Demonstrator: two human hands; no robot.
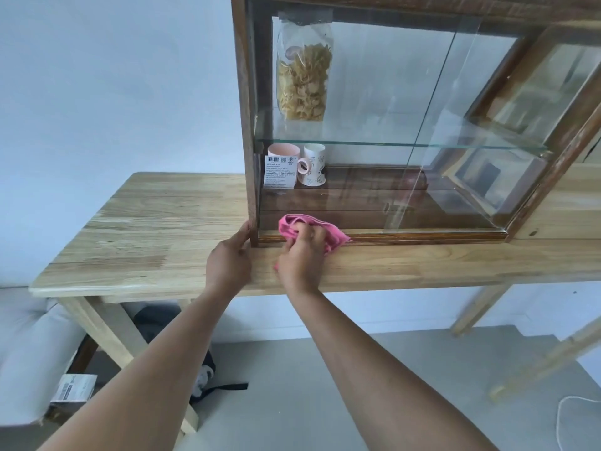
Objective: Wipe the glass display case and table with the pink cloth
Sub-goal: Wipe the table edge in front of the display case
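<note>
Pink cloth [312, 231] bunched against the glass display case's [390, 125] near bottom rail.
The right hand [302, 255] is closed around the crumpled cloth on the wooden table [146, 229]; the left hand [229, 258], fingers loosely extended, presses the case's near-left corner post.

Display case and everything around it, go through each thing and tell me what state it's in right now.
Display case: upright on the table, glass front closed.
Pink cloth: bunched, pressed against the case's bottom front edge.
Right hand: grip closed on the pink cloth.
Left hand: open, steadying the case's left corner post.
Snack bag: sealed, upright on the glass shelf.
Two cups: upright inside, below the shelf.
Table: bare wood.
</note>
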